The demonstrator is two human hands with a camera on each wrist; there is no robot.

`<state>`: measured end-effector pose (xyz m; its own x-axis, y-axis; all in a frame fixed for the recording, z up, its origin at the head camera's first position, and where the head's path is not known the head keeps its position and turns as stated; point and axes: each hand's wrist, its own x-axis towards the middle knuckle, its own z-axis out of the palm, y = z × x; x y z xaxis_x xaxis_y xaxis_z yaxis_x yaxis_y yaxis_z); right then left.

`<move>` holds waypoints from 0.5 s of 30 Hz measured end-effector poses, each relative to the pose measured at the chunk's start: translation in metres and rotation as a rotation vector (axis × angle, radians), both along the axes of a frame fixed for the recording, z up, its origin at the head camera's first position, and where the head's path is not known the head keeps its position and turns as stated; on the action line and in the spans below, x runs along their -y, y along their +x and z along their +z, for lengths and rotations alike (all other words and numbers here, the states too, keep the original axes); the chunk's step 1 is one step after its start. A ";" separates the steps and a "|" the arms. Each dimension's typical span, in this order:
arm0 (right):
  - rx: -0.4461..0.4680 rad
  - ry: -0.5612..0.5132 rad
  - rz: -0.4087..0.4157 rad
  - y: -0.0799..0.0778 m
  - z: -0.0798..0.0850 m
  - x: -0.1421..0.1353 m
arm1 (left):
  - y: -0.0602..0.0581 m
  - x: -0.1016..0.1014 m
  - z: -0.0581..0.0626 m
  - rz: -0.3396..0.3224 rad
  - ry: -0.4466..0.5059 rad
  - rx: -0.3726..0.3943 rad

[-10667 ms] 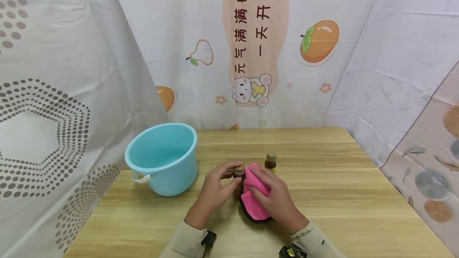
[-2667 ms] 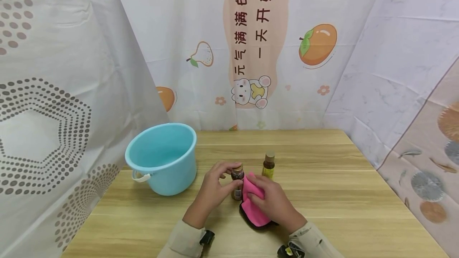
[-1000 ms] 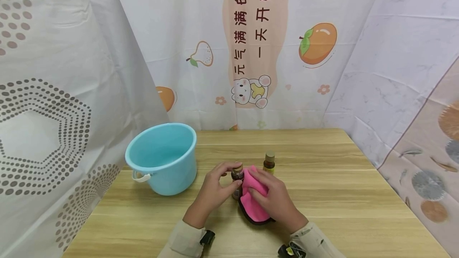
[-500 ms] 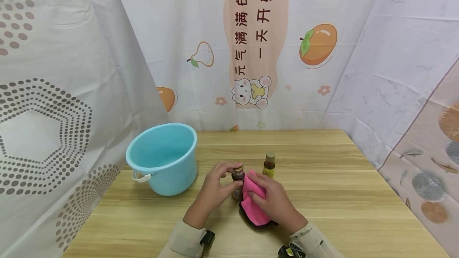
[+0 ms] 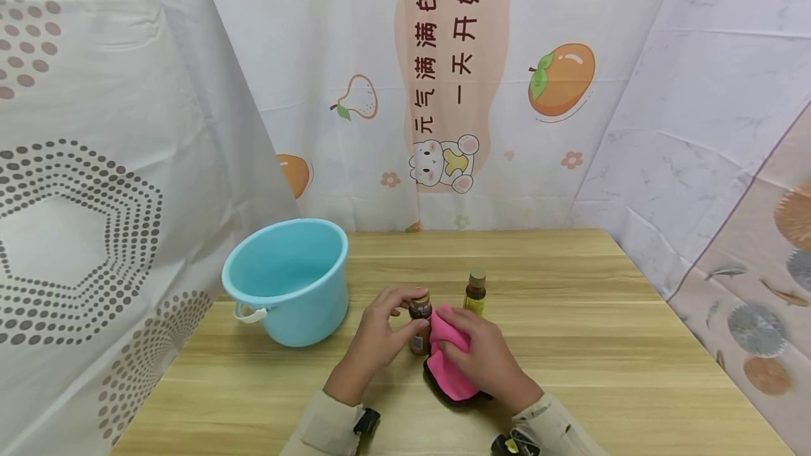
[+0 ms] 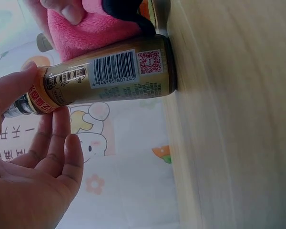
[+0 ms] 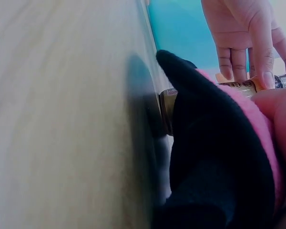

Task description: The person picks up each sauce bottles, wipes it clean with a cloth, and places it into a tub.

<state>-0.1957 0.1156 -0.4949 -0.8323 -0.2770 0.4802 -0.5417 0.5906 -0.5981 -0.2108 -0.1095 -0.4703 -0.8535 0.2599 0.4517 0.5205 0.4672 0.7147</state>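
Note:
A small brown glass bottle (image 5: 419, 342) with a gold cap stands upright on the wooden table. My left hand (image 5: 380, 329) grips it by the neck and shoulder, thumb on the near side and fingers behind; its barcode label shows in the left wrist view. My right hand (image 5: 478, 347) holds a pink cloth (image 5: 451, 371) with a black edge, pressed against the bottle's right side. In the right wrist view the cloth's black underside (image 7: 219, 143) hides most of the bottle. Behind the right hand stands a second brown bottle (image 5: 475, 301) with a yellow label.
A light blue bucket (image 5: 323, 308) with a white handle grip stands at the table's left. The wooden table (image 5: 602, 343) reaches back to a printed curtain (image 5: 355, 160). Curtains also hang at both sides.
The right hand and cloth have shifted up and down along the bottle by small amounts, now slightly lower than one second ago. The left hand stays on the bottle; the bucket has not moved.

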 end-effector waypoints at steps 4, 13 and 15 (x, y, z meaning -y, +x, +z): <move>-0.019 -0.013 0.001 0.000 0.001 -0.001 | 0.000 0.000 0.000 -0.004 0.005 0.001; -0.077 -0.049 0.014 0.001 0.005 -0.001 | 0.001 0.001 0.000 -0.018 0.006 -0.024; -0.100 -0.066 0.021 0.001 0.005 -0.001 | 0.000 0.001 0.001 -0.021 0.006 -0.020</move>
